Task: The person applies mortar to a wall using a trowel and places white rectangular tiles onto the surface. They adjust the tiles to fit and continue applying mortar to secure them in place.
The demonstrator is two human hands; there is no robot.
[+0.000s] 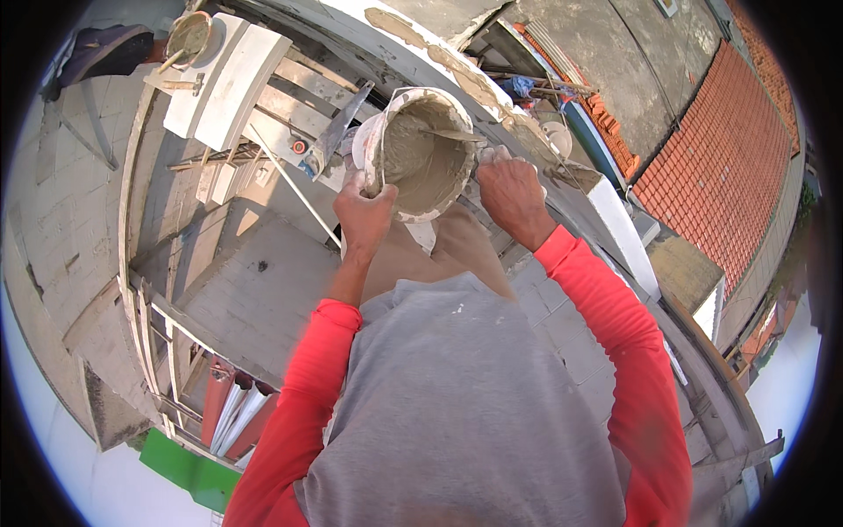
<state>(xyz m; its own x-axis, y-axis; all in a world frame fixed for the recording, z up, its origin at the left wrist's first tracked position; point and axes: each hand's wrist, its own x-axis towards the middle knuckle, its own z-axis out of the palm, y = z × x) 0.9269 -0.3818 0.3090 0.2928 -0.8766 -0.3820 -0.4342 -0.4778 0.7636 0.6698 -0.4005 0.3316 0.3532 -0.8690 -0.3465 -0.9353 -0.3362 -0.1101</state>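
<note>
Two bare hands, mine, met at a mortar-smeared white bucket (pixel 369 140) in front of my tan trousers (pixel 479 246). The trowel (pixel 450 134) lay over the bucket's mouth, its long axis running nearly level from side to side, its tip pointing left. At its other end my right hand (pixel 511 189) was curled tight, the fingers closed as if around the handle, which I could not see. My left hand (pixel 363 206) gripped the bucket's near left rim.

The round mouth opened up toward me, with wet grey mortar (pixel 406 151) inside and more caked along the rim. What bore the bucket from below, I could not tell. A smaller-looking second bucket (pixel 212 37), the only other one I could make out, sat at upper left on white blocks (pixel 239 83), also holding grey matter, one stick (pixel 172 61) slanting out over its edge.

Near that stood the smaller counts: one hammer (pixel 186 85) lying on the blocks, one dark shoe (pixel 110 48) on another person's foot, and one round red-and-dark object (pixel 299 147), too small to identify.
</note>
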